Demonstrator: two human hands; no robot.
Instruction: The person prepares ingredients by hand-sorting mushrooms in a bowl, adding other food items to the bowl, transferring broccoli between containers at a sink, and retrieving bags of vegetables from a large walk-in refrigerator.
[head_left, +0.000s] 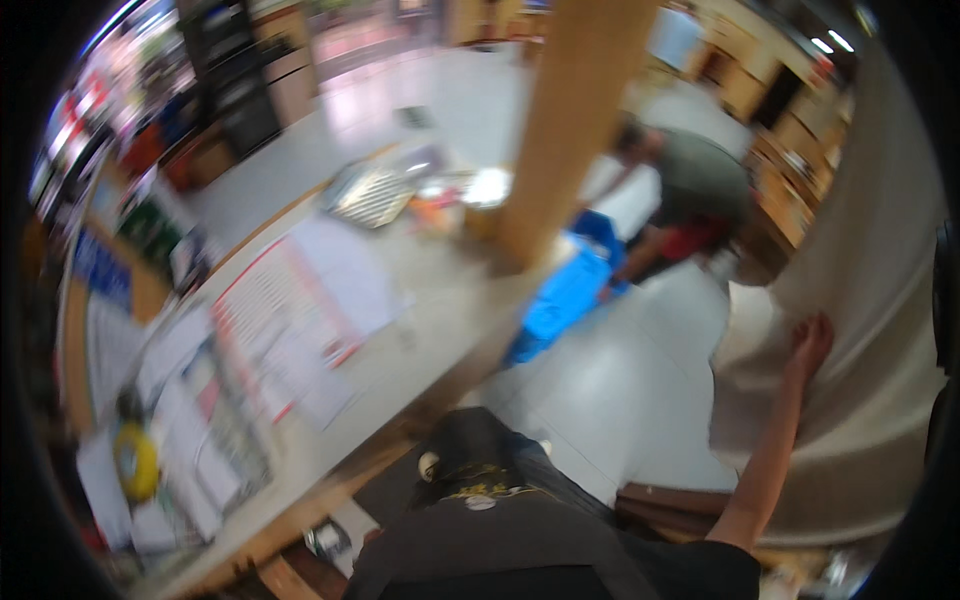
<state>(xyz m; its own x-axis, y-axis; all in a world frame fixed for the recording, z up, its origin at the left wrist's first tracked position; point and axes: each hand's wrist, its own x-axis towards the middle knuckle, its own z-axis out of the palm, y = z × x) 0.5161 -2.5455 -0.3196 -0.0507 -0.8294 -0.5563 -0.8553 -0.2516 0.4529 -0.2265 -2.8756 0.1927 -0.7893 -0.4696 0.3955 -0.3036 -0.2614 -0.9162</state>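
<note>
My right hand (811, 345) is raised at the right, its fingers bent against a beige cloth curtain (847, 450). Blur keeps me from telling whether it grips the cloth or only touches it. The curtain hangs in broad folds, and its lower left part spreads past my hand. My left hand is out of view. Before me, at the left, stands a pale-topped table (442, 300) with a wooden edge. On it lie a red-bordered printed sheet (262, 322) and loose white papers (315, 375).
A wooden post (577, 112) rises at the table's far corner. Beyond it a person (697, 180) bends over a bright blue plastic container (566, 292) on the tiled floor (637, 390). A yellow tape roll (136, 461) sits among papers at the left. A brown object (675, 506) lies beneath my right arm.
</note>
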